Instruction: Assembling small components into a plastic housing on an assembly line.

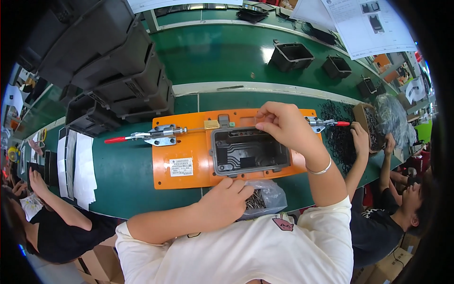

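Note:
A dark grey plastic box (253, 154) lies open side up in an orange fixture plate (165, 149) in front of me. Over the box's far right edge, my right hand (280, 124) is closed in a pinch; whatever sits between its fingertips is too small or hidden. My left hand (226, 201) is closed with bent fingers at the near edge of the plate, beside a clear plastic bag (274, 196) of thin metal pins (256, 199). Its fingertips are by the pins, and what they hold cannot be made out.
Red-handled toggle clamps (163, 135) (321, 123) flank the box. Stacked dark bins (137, 85) stand at left, near paper sheets (85, 165). Black loose parts (336, 132) and a cardboard box (366, 125) lie right, where a co-worker's hand (361, 139) reaches. More boxes (291, 57) stand behind.

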